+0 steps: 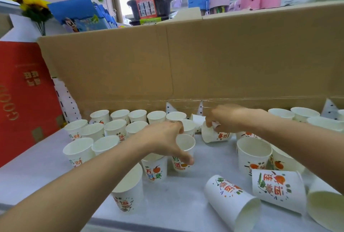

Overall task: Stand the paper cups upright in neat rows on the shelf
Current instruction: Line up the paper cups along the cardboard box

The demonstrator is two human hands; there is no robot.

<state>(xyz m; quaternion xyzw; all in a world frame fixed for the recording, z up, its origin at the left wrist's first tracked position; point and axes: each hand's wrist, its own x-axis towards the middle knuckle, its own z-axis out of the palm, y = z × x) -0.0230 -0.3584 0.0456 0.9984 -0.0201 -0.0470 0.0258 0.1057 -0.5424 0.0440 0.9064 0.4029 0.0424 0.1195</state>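
While an upright cup (186, 145) is gripped mid-shelf by the left hand (163, 138), a tilted cup (214, 136) is held by the right hand (230, 118), rows of cups (119, 120) stood back-left on the shelf (37, 166), fallen cups (230, 200) front-right.

Left hand (167, 139), right hand (228, 118): fingers curled

White cups (230, 199) with orange-and-green print; red box (24, 97).

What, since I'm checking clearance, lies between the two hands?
Head view: one upright cup and one tipped cup, between left hand and right hand.
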